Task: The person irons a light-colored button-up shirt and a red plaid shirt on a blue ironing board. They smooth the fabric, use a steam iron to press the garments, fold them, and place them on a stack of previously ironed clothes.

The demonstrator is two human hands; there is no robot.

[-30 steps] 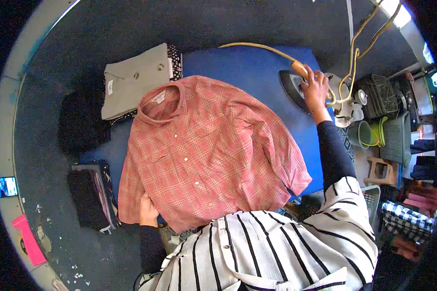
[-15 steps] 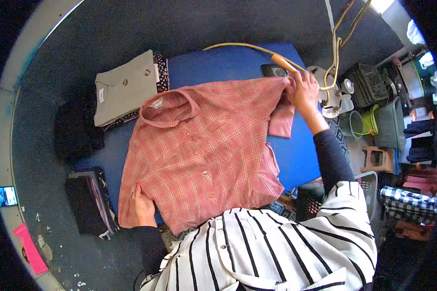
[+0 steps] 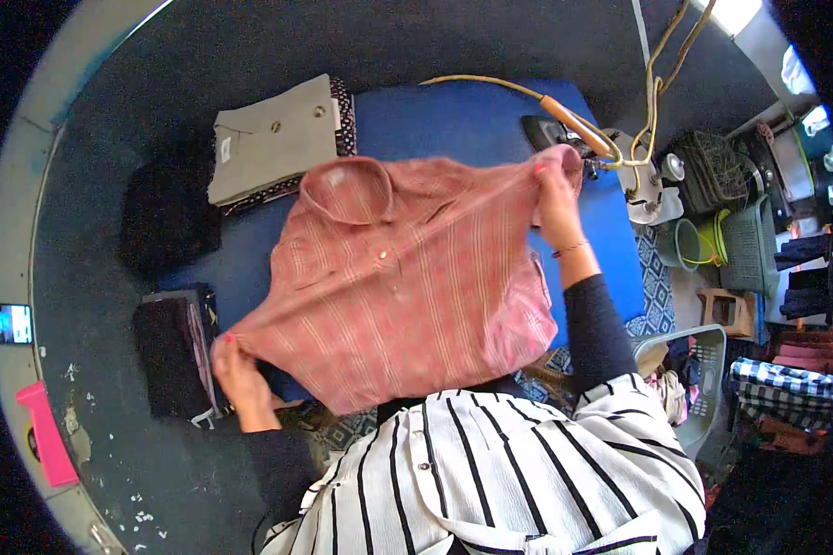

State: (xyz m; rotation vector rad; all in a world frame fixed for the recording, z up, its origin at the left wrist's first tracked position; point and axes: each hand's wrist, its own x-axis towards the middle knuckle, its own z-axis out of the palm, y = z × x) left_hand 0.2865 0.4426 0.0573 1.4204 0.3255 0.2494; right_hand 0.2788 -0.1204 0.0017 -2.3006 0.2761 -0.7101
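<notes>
A red plaid button-up shirt (image 3: 393, 296) is stretched between my two hands over the blue padded table (image 3: 416, 116), with its collar on the far side. My left hand (image 3: 242, 384) pinches the shirt's left end beyond the table's near left edge. My right hand (image 3: 557, 208) grips the sleeve end at the far right, fingers closed on the cloth. The fabric pulls into diagonal folds between them. Just beyond my right hand lies an iron (image 3: 574, 125) with an orange-brown handle, partly hidden by the shirt.
A stack of folded grey and patterned clothes (image 3: 273, 139) lies at the far left. Dark folded garments (image 3: 171, 356) sit at the left. A yellow hose (image 3: 652, 92) hangs at the right. A grey basket of clothes (image 3: 708, 370) stands at the right, near buckets (image 3: 683, 242).
My left hand has moved outward to the left and now pinches the shirt's end. The shirt has lifted and tightened into folds. My right hand still holds the sleeve.
</notes>
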